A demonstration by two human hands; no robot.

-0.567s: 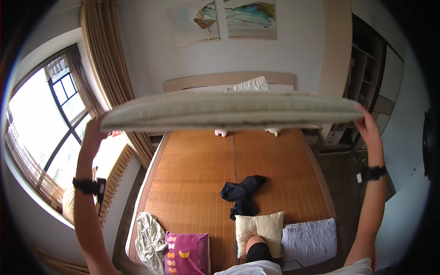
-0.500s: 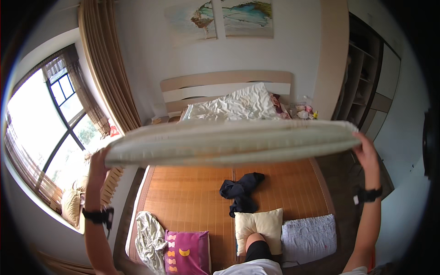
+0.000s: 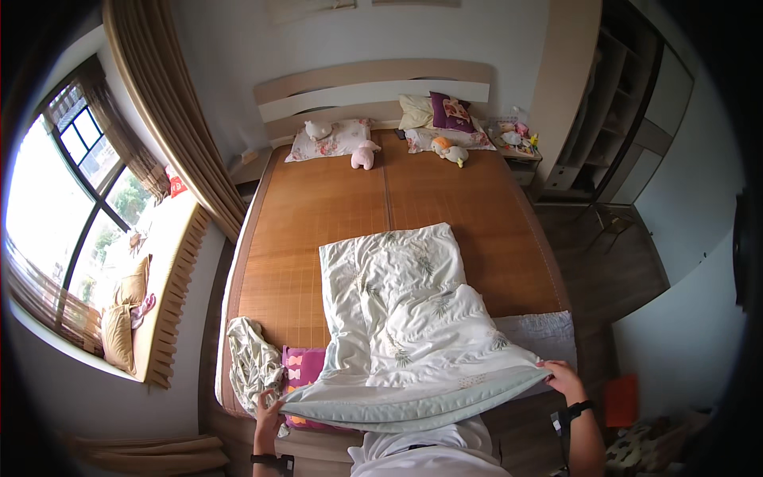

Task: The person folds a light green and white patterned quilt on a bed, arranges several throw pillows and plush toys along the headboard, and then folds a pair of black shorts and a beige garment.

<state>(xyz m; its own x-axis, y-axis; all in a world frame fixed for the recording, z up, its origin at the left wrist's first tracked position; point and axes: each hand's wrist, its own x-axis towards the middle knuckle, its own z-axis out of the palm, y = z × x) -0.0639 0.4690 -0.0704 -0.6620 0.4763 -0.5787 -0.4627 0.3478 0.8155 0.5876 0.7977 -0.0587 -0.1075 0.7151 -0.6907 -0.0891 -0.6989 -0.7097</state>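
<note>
A white quilt [image 3: 405, 294] with green leaf prints and a pale green border lies spread over the near half of the bed, its near edge lifted and stretched between my hands. My left hand [image 3: 270, 409] pinches the near left corner, beside a crumpled pale patterned cloth [image 3: 254, 358]. At the near right corner, my right hand [image 3: 563, 380] grips the quilt's edge. Beneath the quilt, a purple cushion [image 3: 302, 366] shows on the left and a grey-white pillow [image 3: 544, 332] on the right. Any dark cloth or cream cushion under the quilt is hidden.
A brown woven mat [image 3: 310, 207] covers the bed. Near the headboard [image 3: 373, 91] lie floral pillows [image 3: 338, 139], a pink plush toy [image 3: 366, 155] and another plush toy [image 3: 451, 151]. A window ledge with cushions [image 3: 119, 338] is at left; a wardrobe [image 3: 620, 103] stands far right.
The quilt has come down from a raised, stretched position onto the bed, covering the dark cloth and cream cushion. Both my hands have lowered toward me, still holding its edge.
</note>
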